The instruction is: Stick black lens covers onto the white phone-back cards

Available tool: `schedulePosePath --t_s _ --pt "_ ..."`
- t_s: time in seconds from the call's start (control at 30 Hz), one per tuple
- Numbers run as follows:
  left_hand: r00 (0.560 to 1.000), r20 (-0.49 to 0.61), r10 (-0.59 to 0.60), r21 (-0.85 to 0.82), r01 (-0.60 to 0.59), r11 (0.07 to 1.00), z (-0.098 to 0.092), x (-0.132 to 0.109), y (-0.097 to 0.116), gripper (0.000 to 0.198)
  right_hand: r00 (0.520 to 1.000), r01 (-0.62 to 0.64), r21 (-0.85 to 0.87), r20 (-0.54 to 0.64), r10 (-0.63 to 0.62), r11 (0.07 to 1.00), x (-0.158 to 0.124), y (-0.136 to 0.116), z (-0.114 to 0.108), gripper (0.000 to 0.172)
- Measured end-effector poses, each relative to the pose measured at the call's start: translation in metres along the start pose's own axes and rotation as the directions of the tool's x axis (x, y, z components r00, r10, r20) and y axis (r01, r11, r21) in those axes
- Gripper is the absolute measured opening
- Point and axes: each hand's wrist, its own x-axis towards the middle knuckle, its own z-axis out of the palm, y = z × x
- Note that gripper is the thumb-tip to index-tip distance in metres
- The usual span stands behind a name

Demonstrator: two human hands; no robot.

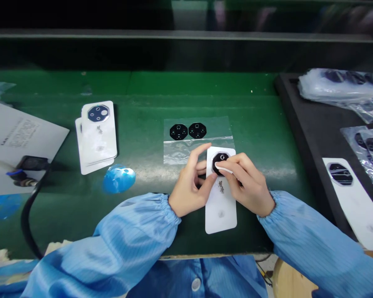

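A white phone back panel point(221, 211) lies upright before me on the green bench, with a black octagonal camera plate point(217, 158) near its top. My left hand point(189, 188) steadies the panel's left side, its thumb beside the plate and its index finger at the top corner. Pinched in my right hand point(250, 182) is a slim white tool point(223, 167) whose rounded tip touches the plate. Just beyond, two loose black octagonal plates point(188, 131) rest on a clear plastic bag point(177, 154).
Stacked white panels point(99, 136) lie to the left, near a blue film piece point(119, 179). A white box-shaped device point(21, 145) with a black cable point(26, 219) stands far left. On the right, a black tray point(311, 124) carries bagged plates point(342, 85) and another white panel point(357, 203).
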Motion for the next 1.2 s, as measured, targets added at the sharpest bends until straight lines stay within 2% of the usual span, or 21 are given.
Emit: schedulePosePath --t_s 0.17,0.57,0.8,1.03,1.2 --pt "1.0 -0.007 0.006 0.067 -0.005 0.998 -0.002 -0.002 -0.002 0.062 0.999 0.05 -0.082 0.001 -0.05 0.995 -0.003 0.0 0.002 0.031" --pt "1.0 -0.014 -0.016 0.031 0.016 0.999 -0.001 -0.003 -0.002 0.063 1.0 0.002 0.01 0.025 -0.002 1.0 0.0 -0.001 0.0 0.028" --pt "0.999 -0.044 0.024 -0.157 -0.031 0.987 -0.004 0.003 0.005 0.06 0.976 -0.079 0.2 -0.185 0.117 0.977 0.008 0.0 -0.01 0.022" --pt "0.998 -0.048 0.041 -0.17 -0.048 0.984 -0.004 0.003 0.007 0.058 0.997 0.033 0.091 -0.079 -0.026 0.995 0.004 0.002 -0.009 0.027" --pt "0.999 -0.049 0.012 -0.146 -0.019 0.989 -0.003 0.002 0.008 0.058 0.998 0.057 0.028 -0.027 -0.056 0.998 -0.001 0.003 -0.007 0.028"
